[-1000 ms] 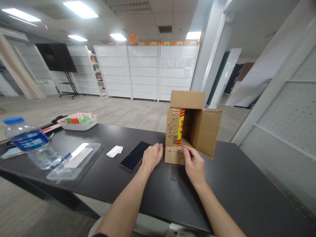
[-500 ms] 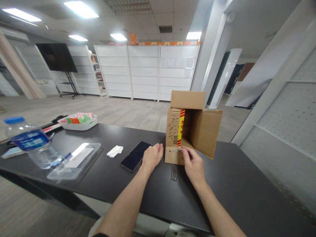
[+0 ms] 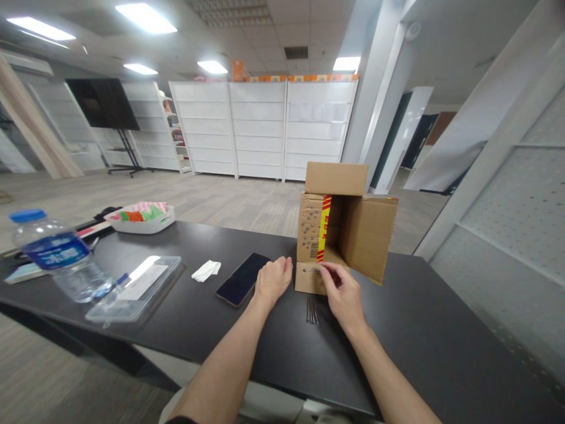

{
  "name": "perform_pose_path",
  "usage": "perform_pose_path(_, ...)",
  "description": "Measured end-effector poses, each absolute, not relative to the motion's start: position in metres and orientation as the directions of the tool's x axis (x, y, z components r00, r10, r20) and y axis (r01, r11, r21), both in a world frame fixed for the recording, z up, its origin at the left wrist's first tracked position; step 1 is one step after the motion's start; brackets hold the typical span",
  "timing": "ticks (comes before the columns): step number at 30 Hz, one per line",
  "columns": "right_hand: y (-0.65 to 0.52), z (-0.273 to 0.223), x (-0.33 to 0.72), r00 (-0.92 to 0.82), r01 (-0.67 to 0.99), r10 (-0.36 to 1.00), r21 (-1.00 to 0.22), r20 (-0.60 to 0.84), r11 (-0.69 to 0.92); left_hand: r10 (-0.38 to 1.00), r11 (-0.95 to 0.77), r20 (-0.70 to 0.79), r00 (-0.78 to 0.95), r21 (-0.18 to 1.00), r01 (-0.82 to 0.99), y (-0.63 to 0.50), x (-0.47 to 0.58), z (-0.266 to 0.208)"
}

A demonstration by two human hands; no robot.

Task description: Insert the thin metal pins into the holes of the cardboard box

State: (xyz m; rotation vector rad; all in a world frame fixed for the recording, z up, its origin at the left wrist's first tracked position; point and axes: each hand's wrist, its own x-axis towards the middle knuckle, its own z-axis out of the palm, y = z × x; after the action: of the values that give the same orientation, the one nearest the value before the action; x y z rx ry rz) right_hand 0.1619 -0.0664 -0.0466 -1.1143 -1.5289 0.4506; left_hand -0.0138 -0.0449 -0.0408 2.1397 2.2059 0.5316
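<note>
An open cardboard box (image 3: pixel 377 235) stands on the table, its lower front flap (image 3: pixel 304 284) hanging down toward me. A short row of small metal heads (image 3: pixel 310 270) shows on that flap, and more are scattered over the left panel (image 3: pixel 312 221). My right hand (image 3: pixel 343 288) pinches thumb and forefinger at the end of the row; whatever is between the fingertips is too small to make out. My left hand (image 3: pixel 274 278) is curled closed left of the box, over the phone's edge; its contents are hidden. Several nails (image 3: pixel 312 310) lie on the table between my hands.
To the left lie a dark phone (image 3: pixel 242 280), a folded white tissue (image 3: pixel 206 271) and a clear plastic case (image 3: pixel 136 288). A tilted-looking water bottle (image 3: pixel 59 253) is farther left. Behind them sits a white basket (image 3: pixel 145 227) with colourful cloth.
My right hand has shifted slightly left along the box flap, its fingertips now covering part of the row of heads. My left hand, the box and the nails look unmoved.
</note>
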Motion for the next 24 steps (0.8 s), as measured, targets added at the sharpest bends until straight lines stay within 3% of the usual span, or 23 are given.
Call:
perform_pose_path(11,-0.0607,-0.0484,0.1620,0.065,0.421,0.796,-0.740,0.602,0.525,0.974,0.014,0.213,-0.071,0.255,0.967,-0.0436,-0.0140,-0.0427)
perform_pose_path(24,-0.0591,-0.0510,0.1661,-0.001,0.564,0.770,-0.636,0.638,0.527,0.979,0.033,0.187,-0.086,0.268,0.963,-0.0459,-0.0121,-0.0378)
